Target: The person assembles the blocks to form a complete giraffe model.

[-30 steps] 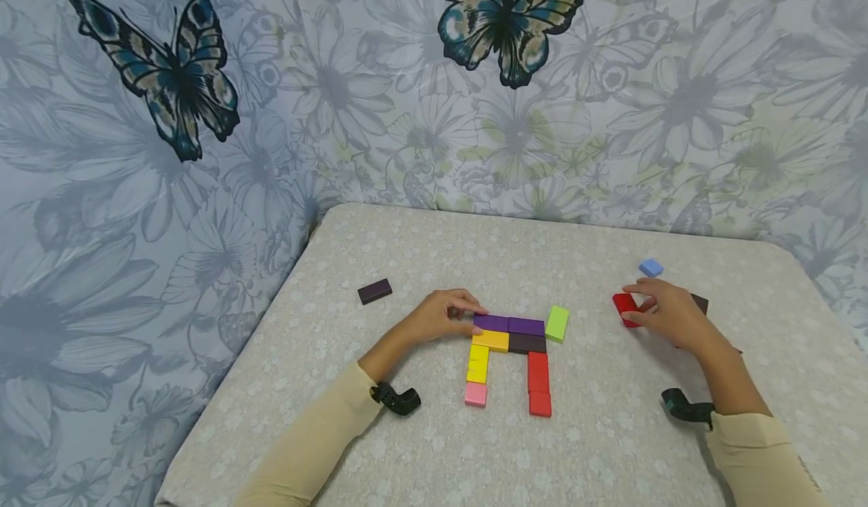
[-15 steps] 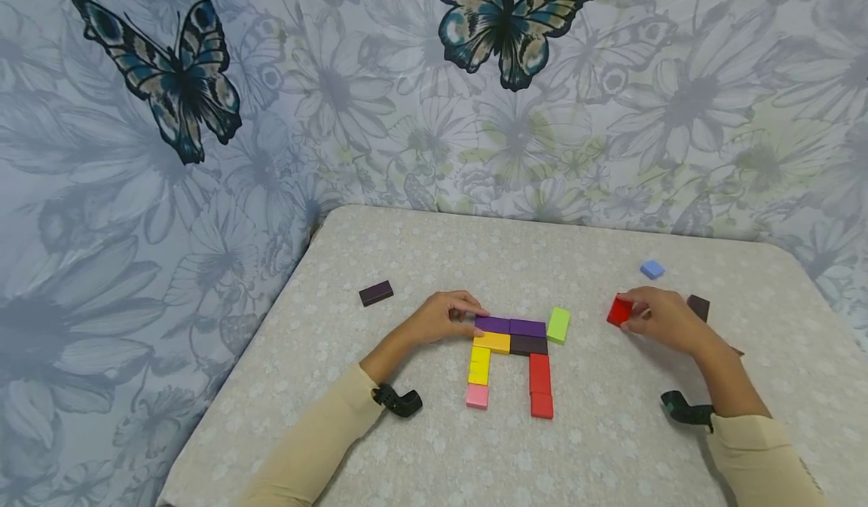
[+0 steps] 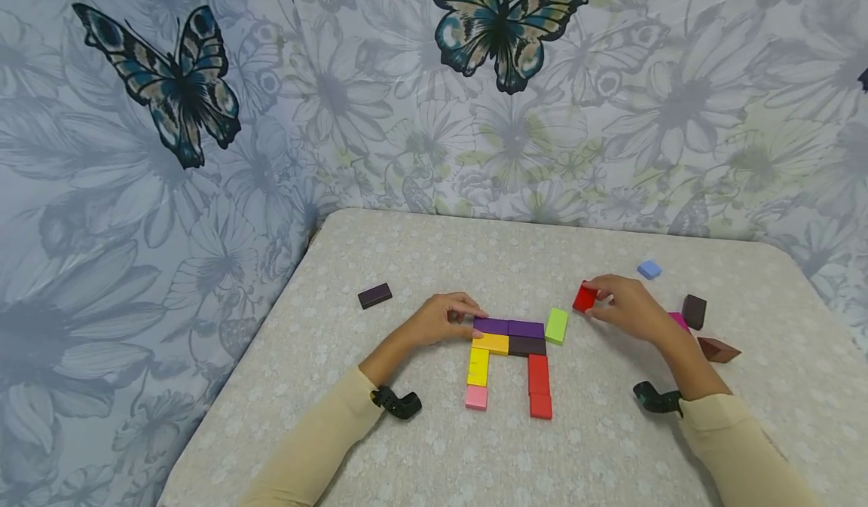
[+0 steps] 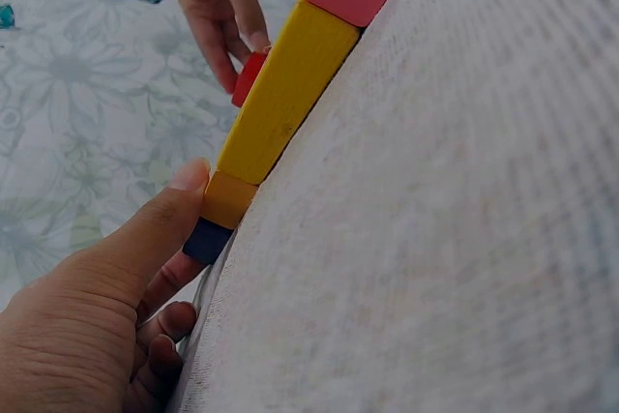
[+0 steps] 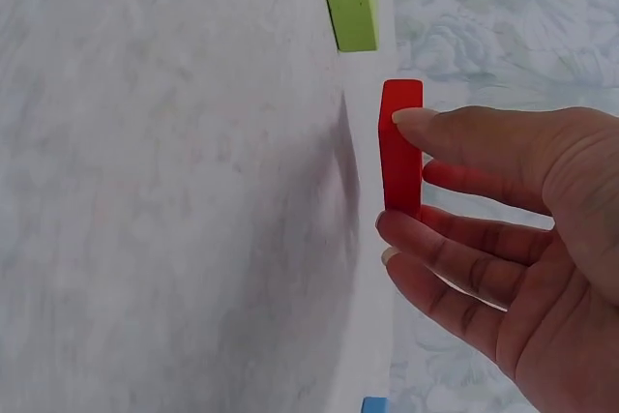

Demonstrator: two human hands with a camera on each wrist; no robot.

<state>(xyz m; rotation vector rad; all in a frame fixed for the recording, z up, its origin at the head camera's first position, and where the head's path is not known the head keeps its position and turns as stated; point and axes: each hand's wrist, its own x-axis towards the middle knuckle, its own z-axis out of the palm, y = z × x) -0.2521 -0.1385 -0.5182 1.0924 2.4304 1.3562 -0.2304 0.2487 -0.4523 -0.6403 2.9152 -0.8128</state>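
Fingers and thumb of the right hand pinch a red block, which looks lifted off the cloth, on edge and tilted. Since a moment ago, we see it carried leftward, from out beside the loose pieces to a spot near the green block. That brings it close to the flat block figure, though it touches no part of it, so we judge it not yet placed.

The left hand has stayed put, thumb and fingers gripping the figure's left end at the left purple block, the thumb on the orange block. We find a yellow block and a pink block forming one leg, two red leg blocks the other.

Between the held piece and the purple row, the green block stands in the way; we cannot tell whether it touches the row. Past the right wrist, now less covered, lie a magenta piece, a dark block and a brown wedge. A blue block lies beyond the right hand.
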